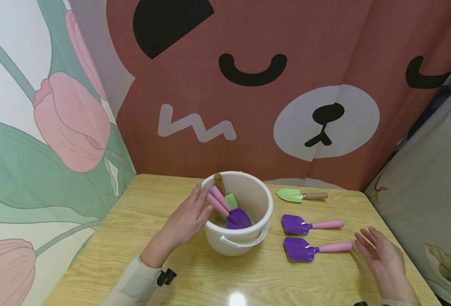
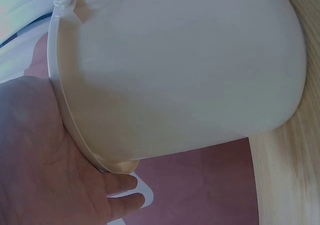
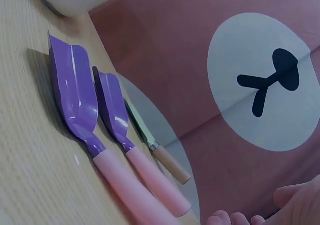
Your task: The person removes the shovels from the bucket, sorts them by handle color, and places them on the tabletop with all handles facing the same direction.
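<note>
the left hand (image 1: 185, 220) rests loosely extended fingers on the rim of a round, smooth white plastic bucket (image 1: 227, 247); the right hand (image 1: 386, 255), relaxed and holding nothing, is just beside a glossy purple shovel with a pink handle (image 1: 300, 249). beyond lie a matching purple shovel (image 1: 295, 224) and a light-green pointed trowel with a wooden handle (image 1: 290, 195). similar tools (image 1: 239, 218) lean inside the bucket. a wood-grain table (image 1: 160, 208) stands before a reddish-brown bear-print cloth (image 1: 195, 91).

In the bucket (image 1: 254, 199), pink handles (image 1: 218, 204) partly hide a green blade (image 1: 231, 200); the right wrist view's edges crop bucket and right hand (image 3: 300, 207).
</note>
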`<action>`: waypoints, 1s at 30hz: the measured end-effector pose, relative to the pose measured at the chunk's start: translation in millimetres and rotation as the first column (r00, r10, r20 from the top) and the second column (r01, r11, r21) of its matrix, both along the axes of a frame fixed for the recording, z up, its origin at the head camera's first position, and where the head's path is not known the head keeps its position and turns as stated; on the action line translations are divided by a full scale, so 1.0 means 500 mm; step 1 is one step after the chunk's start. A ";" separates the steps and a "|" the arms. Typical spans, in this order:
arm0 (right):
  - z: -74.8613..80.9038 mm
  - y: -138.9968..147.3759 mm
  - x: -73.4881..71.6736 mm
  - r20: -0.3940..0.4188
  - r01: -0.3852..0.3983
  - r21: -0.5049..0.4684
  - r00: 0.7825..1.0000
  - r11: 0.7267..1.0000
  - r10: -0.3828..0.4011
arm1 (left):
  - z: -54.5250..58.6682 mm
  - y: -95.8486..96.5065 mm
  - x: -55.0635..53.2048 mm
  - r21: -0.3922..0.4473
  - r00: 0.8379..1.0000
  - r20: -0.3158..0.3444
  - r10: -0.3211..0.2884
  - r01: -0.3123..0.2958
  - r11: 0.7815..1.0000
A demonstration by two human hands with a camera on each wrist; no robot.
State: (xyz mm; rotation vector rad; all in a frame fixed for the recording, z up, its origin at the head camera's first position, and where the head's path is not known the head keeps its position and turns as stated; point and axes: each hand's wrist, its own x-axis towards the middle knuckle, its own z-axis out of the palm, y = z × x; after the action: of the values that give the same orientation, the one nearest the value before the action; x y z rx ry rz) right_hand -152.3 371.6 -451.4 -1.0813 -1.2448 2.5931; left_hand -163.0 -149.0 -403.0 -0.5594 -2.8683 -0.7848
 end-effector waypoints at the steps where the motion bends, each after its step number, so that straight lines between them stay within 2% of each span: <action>1: 0.002 -0.001 -0.001 -0.003 0.000 0.003 1.000 1.000 0.000 | 0.000 0.000 0.000 0.002 1.000 -0.001 -0.001 0.001 1.000; 8: 0.018 -0.005 -0.003 -0.053 -0.012 -0.007 0.999 1.000 0.011 | 0.001 0.001 0.000 -0.002 1.000 0.001 -0.004 0.004 1.000; 16: 0.038 -0.017 -0.007 -0.062 -0.017 0.040 0.998 0.999 0.020 | 0.004 0.001 0.002 -0.006 1.000 0.011 -0.004 0.004 1.000; 30: 0.067 -0.039 -0.020 -0.083 -0.074 0.082 0.993 0.994 0.080 | 0.001 -0.001 0.005 -0.014 1.000 -0.002 -0.005 0.005 1.000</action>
State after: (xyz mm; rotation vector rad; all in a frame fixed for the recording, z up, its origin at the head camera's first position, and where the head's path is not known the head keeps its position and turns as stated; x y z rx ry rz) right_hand -162.1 351.9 -418.1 -0.9159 -1.3827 2.5901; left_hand -160.7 -149.7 -402.7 -0.5695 -2.8737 -0.7646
